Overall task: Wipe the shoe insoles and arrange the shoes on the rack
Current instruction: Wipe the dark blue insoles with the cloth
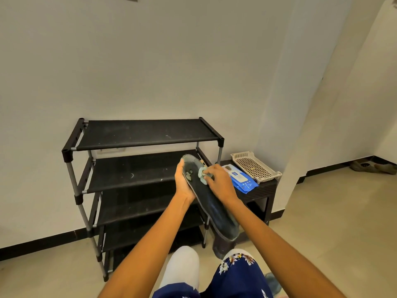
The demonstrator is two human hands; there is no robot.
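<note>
The step in hand was the wiping: a dark insole (pixel 209 196) was being cleaned, and by the look of it none of the shoes had yet gone onto the rack (pixel 148 134), whose visible shelves carried nothing.

The left hand (pixel 182 181) grasped the insole near its far, toe end, fingers curled under it and thumb along its edge. The insole ran slantwise from there down toward the person's knees, held in the air in front of the rack. The right hand (pixel 219 181) pinched a crumpled pale wipe (pixel 202 174) and pressed it against the insole's upper face near the toe, just beside a few pale worn patches.

The next move likely called for drawing the wipe along the length toward the heel, with the left hand bracing the limp insole so it would not bend.

A blue wipe pack (pixel 241 179) and a slotted tray (pixel 255 166) lay on a low dark worktop (pixel 264 191) right of the rack. A dark shoe (pixel 222 247) stood on the floor beneath the insole's heel.
</note>
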